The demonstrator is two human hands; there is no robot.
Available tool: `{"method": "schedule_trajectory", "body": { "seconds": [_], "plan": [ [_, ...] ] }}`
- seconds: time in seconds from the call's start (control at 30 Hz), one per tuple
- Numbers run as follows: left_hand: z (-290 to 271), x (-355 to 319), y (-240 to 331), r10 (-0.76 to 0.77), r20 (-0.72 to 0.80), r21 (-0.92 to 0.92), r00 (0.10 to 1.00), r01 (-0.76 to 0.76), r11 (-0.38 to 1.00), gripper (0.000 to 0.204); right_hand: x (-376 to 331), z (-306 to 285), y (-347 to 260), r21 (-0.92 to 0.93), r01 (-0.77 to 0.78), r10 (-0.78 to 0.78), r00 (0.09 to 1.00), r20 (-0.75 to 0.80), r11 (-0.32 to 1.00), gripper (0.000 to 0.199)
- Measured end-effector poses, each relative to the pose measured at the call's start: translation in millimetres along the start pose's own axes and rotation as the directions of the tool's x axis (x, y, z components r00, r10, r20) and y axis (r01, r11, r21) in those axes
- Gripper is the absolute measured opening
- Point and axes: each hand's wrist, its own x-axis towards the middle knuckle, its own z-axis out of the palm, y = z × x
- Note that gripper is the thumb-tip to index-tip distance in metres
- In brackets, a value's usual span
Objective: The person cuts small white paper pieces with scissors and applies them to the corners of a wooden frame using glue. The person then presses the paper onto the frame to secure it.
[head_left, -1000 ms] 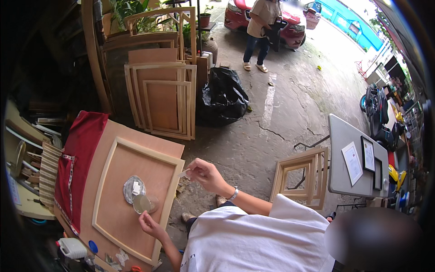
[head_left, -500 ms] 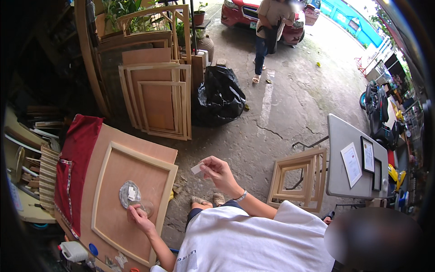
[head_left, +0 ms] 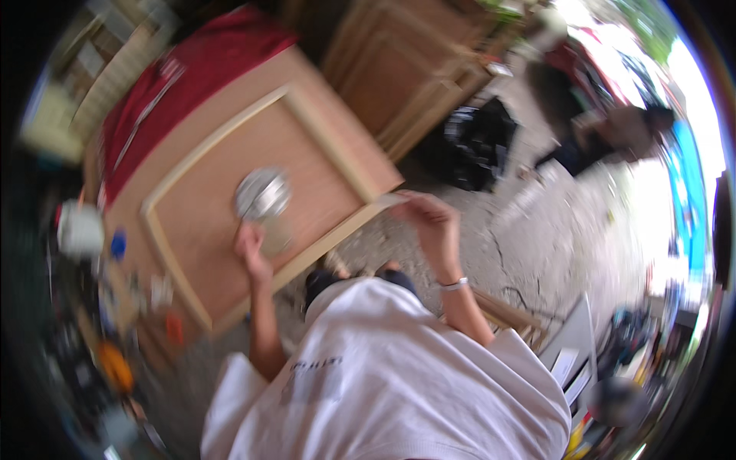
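Observation:
Much of the picture is smeared by motion. My right hand (head_left: 431, 221) pinches a small whitish strip (head_left: 395, 199), which overlaps the near right corner of a pale wooden frame (head_left: 337, 239) in this view; whether they touch, I cannot tell. The frame surrounds a brown wooden panel (head_left: 207, 222). My left hand (head_left: 253, 249) is over the panel with its fingers closed; what they hold, if anything, is blurred. Beside it are a round silvery-grey dish-like thing (head_left: 263, 193) with something white in it, and a clear round piece (head_left: 277, 236).
Red cloth (head_left: 192, 84) covers the work surface's far left side. A white jug (head_left: 79, 228) and a blue cap (head_left: 118, 243) are at the left. Beyond stand wooden frames (head_left: 406, 69) and a black plastic bag (head_left: 479, 142). A person (head_left: 621, 134) and a grey table (head_left: 571, 337) are at the right.
My view has swung round, so the scene appears turned clockwise. My right hand has come to the frame's corner with the whitish strip. My left hand stays beside the round things.

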Motion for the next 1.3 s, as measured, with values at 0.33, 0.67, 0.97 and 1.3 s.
{"method": "schedule_trajectory", "body": {
  "seconds": [0.33,0.67,0.97,1.3],
  "plan": [
    [-47,-68,-63,0.064,0.020,0.503,0.998,-0.065,0.862,0.123,63,161,70,-0.381,0.706,-0.186,0.584,0.790,0.597,0.021],
    [-11,-46,-69,-0.051,-0.054,0.340,0.997,0.067,0.938,0.109,74,242,152,0.053,0.996,0.273,-0.033,0.961,-0.065,0.006],
    [-12,-41,-67,-0.004,-0.096,0.261,0.995,0.029,0.965,0.101,64,269,145,0.071,0.996,0.429,-0.040,0.902,-0.056,0.012],
    [-14,-40,-61,-0.008,-0.062,0.299,0.998,0.026,0.954,0.104,63,265,139,-0.071,0.993,0.479,0.105,0.871,-0.090,0.009]
  ]
}}
